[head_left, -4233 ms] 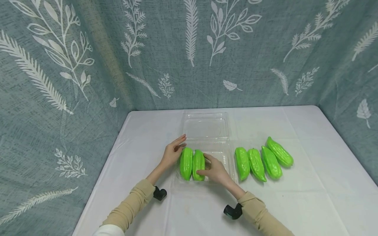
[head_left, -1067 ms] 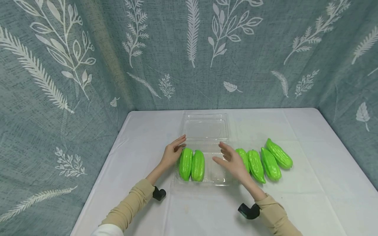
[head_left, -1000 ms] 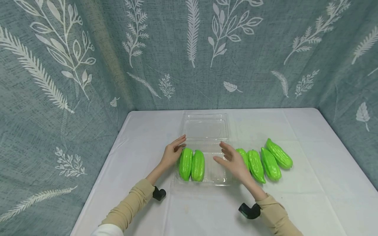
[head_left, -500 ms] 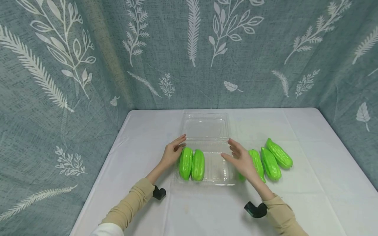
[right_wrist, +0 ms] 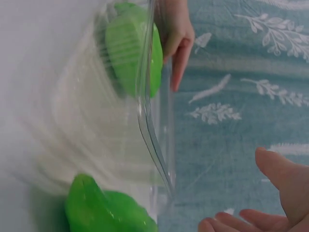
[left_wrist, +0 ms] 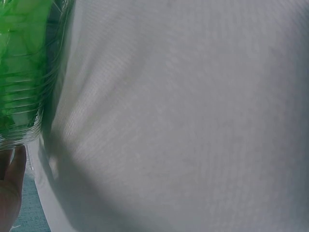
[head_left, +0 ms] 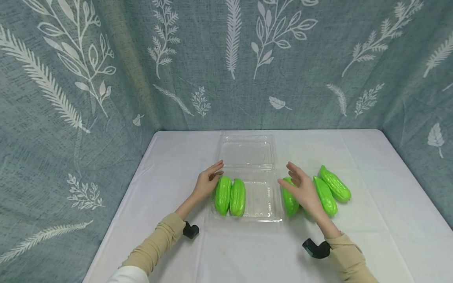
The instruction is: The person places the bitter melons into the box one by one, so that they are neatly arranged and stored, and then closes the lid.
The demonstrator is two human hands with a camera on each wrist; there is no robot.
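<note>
A clear plastic clamshell box (head_left: 257, 199) lies with its lid (head_left: 246, 151) folded back. Two shiny green bitter melons (head_left: 223, 195) stand side by side in its left part. At the box's left wall is my left hand (head_left: 205, 184), fingers extended; in the left wrist view, its fingertips (left_wrist: 18, 162) touch the ribbed wall. My right hand (head_left: 305, 192) hovers over the loose bitter melons right of the box, holding nothing, thumb and fingers apart. Beneath it shows one bitter melon (head_left: 289, 202); another is mostly hidden by the hand.
Farther right lie two more bitter melons (head_left: 325, 196), the outer one (head_left: 335, 184) slanted. A white cloth (head_left: 226, 255) covers the table. Leaf-patterned curtains (head_left: 212, 59) hang behind and at the sides. Each wrist carries a black camera (head_left: 316, 249).
Earlier my right hand held the second bitter melon in the box. It has let go and moved right, out over the loose ones. My left hand has stayed at the box's left side.
</note>
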